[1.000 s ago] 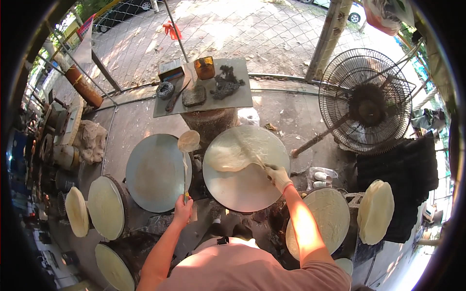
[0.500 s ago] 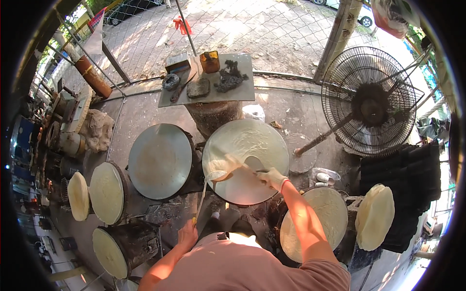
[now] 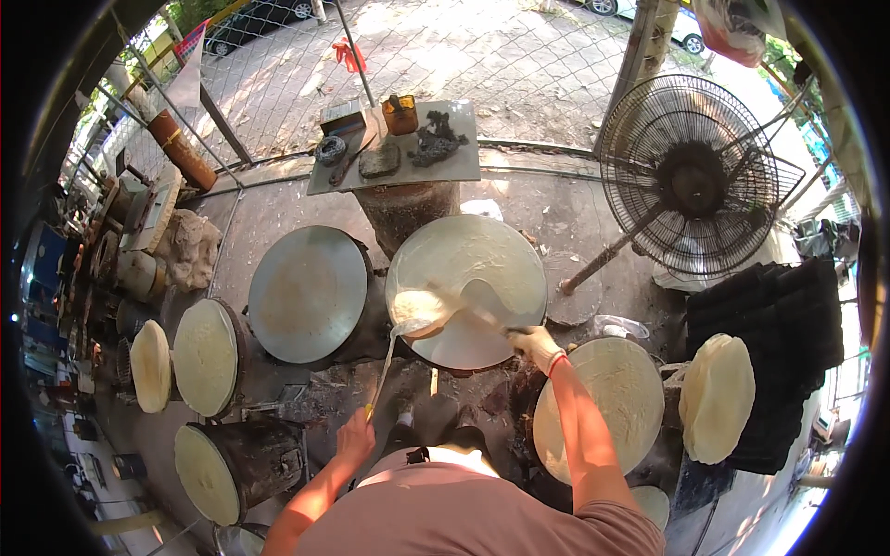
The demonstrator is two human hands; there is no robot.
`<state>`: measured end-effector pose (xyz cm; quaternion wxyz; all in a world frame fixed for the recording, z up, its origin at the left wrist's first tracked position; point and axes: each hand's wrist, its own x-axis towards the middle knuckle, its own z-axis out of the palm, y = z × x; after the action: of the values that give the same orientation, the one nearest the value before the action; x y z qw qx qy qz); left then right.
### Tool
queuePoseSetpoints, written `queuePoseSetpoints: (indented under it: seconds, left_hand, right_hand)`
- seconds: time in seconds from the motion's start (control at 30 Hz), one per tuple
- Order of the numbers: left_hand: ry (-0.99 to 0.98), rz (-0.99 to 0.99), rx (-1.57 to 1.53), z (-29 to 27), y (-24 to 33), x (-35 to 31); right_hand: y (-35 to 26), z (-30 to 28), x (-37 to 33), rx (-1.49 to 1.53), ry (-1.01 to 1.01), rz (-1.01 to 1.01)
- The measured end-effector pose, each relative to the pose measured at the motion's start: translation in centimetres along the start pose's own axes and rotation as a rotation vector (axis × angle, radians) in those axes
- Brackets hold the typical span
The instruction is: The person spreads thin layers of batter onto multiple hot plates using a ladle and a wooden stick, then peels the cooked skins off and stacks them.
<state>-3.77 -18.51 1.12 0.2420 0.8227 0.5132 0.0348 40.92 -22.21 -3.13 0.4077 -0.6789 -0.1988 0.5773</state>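
A round pale griddle (image 3: pixel 464 345) stands in front of me, with creamy batter (image 3: pixel 482 246) over its far and side parts and a bare patch at the near side. My right hand (image 3: pixel 536 347), in a pale glove, grips a batter spreader (image 3: pixel 473 309) whose handle reaches left across the griddle; motion blurs it. My left hand (image 3: pixel 355 437) is closed round the long thin handle of a ladle (image 3: pixel 408 327). The ladle's bowl hangs at the griddle's near left edge, close to the spreader's broad, tan far end.
A bare round griddle (image 3: pixel 309 295) stands to the left. Batter-covered griddles (image 3: pixel 206 359) (image 3: pixel 601 408) are on both sides, with stacked flat rounds (image 3: pixel 717 398) at far right. A large fan (image 3: pixel 693 181) stands beyond; a small table (image 3: pixel 399 171) holds a tin and dark lumps.
The right hand has moved right and slightly nearer with the spreader. Batter covers more of the griddle's right side. The left hand still holds the ladle near the edge.
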Motion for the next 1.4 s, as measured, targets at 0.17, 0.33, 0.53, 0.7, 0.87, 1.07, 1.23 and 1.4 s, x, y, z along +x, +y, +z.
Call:
queuePoseSetpoints:
  seconds: [0.17,0.33,0.53,0.7,0.87,1.07,1.23,1.4]
  left_hand:
    - [-0.024,0.066,-0.043,-1.1,-1.6,0.9]
    - [-0.008,0.247,-0.186,-3.9,-4.2,1.8]
    - [0.009,0.348,-0.593,-8.2,-6.2,4.3]
    - [-0.337,0.105,-1.175,-13.6,-8.6,4.1]
    - [-0.295,-0.053,-1.236,-16.7,-17.6,1.3]
    - [-0.348,-0.253,-1.375,-18.1,-22.6,-1.7]
    - [-0.325,-0.268,-1.499,-18.8,-22.6,-3.0]
    - [-0.432,-0.230,-1.636,-18.9,-21.0,-2.7]
  right_hand:
    - [2.5,3.1,-2.8,0.114,0.140,0.006]
    - [5.8,8.5,-9.3,0.395,0.130,0.010]
    - [5.3,26.3,-10.5,0.583,0.226,0.006]
    - [5.5,34.1,-0.6,0.481,0.524,-0.136]
    - [2.5,42.8,-1.8,0.074,0.896,0.068]
    - [8.1,38.3,3.1,0.278,0.864,-0.097]
    - [2.8,41.2,0.0,0.352,0.975,0.050]
    - [8.7,37.1,-1.8,-0.227,0.855,-0.023]
